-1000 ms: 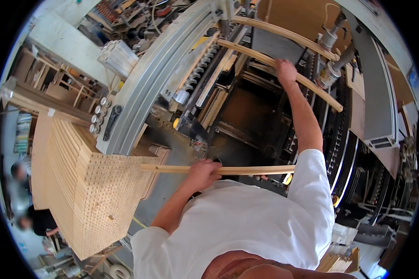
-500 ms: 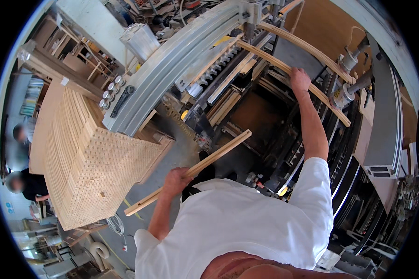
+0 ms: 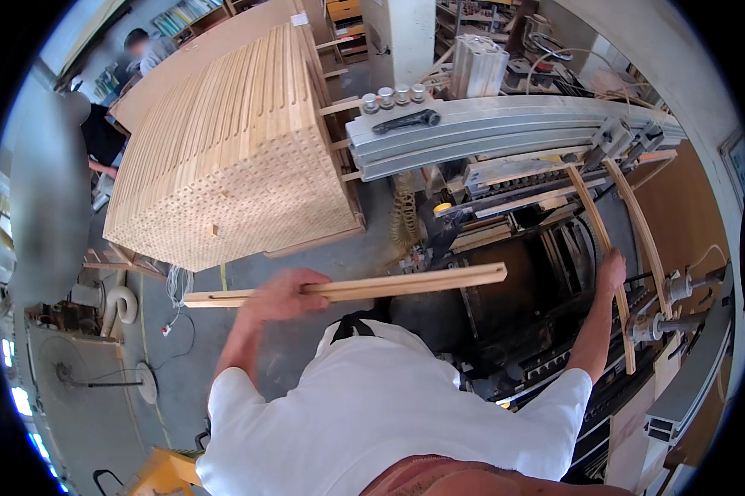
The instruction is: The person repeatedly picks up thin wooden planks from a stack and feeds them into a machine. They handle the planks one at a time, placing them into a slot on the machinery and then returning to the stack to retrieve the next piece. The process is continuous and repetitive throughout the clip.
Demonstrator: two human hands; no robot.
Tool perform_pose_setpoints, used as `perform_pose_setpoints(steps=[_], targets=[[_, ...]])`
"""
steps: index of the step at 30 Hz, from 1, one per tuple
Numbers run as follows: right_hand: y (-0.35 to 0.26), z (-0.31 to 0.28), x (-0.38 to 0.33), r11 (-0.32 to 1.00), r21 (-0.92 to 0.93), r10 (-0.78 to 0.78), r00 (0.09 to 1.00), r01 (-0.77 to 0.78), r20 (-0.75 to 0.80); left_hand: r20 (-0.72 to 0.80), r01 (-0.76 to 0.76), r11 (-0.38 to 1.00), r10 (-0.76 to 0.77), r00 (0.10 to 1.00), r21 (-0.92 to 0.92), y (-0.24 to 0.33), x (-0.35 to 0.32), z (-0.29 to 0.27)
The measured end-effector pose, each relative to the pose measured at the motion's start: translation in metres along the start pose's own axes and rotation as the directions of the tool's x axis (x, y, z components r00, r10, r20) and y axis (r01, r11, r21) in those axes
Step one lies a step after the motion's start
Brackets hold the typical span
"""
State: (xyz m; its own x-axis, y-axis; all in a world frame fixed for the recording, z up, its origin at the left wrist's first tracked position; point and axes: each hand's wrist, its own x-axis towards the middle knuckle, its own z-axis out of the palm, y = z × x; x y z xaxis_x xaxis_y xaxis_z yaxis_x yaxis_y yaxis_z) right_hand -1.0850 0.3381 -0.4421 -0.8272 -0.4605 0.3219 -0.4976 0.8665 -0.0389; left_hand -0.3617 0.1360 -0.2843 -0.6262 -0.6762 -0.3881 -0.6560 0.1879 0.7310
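Observation:
Level in front of my body lies a pale wooden strip (image 3: 405, 285) with a slot near its left end. My left hand (image 3: 285, 293), slightly blurred, is closed around it left of its middle. At the right, my right hand (image 3: 611, 271) grips a second wooden strip (image 3: 591, 207) that spans the machine (image 3: 521, 281). Just beyond that one, a third wooden strip (image 3: 637, 219) runs nearly parallel, its near end beside the round metal clamps (image 3: 676, 287). My right fingers are partly hidden behind the hand.
At the left stands a big stack of wooden strips (image 3: 232, 198), their ends facing me. A grey aluminium beam (image 3: 504, 128) with a black lever (image 3: 405, 121) crosses beyond the machine. Two people (image 3: 101, 136) are at the far left. A fan (image 3: 145, 383) and cables are on the floor.
My view has turned left, so the stack now sits more centrally. The strip in my left hand has swung from slanted to nearly level. My right hand still holds its strip.

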Motion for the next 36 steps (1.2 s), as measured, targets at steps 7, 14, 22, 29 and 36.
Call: perform_pose_setpoints(steps=[7, 14, 22, 29, 36], targets=[[0.011, -0.005, 0.003, 0.996, -0.071, 0.047, 0.996, -0.052, -0.074, -0.263, -0.083, 0.949, 0.0, 0.965, -0.303, -0.036, -0.067, -0.112], [-0.107, -0.056, -0.046, 0.834, 0.551, 0.094, 0.987, -0.005, -0.133, -0.586, -0.254, 0.924, 0.041, 0.809, -0.285, -0.065, -0.025, -0.243], [-0.249, -0.059, -0.21, 0.369, 0.928, -0.124, 0.992, 0.058, -0.013, -0.749, 0.059, 0.996, -0.084, 0.657, -0.06, -0.095, 0.186, -0.39], [-0.312, -0.114, -0.344, 0.583, 0.803, -0.04, 0.983, -0.124, 0.181, -0.756, 0.18, 0.981, -0.06, 0.652, 0.078, -0.099, 0.303, -0.432], [-0.299, -0.129, -0.426, 0.507, 0.77, 0.219, 0.922, -0.387, 0.32, -0.673, 0.075, 0.989, 0.032, 0.739, 0.129, -0.063, 0.36, -0.426]])
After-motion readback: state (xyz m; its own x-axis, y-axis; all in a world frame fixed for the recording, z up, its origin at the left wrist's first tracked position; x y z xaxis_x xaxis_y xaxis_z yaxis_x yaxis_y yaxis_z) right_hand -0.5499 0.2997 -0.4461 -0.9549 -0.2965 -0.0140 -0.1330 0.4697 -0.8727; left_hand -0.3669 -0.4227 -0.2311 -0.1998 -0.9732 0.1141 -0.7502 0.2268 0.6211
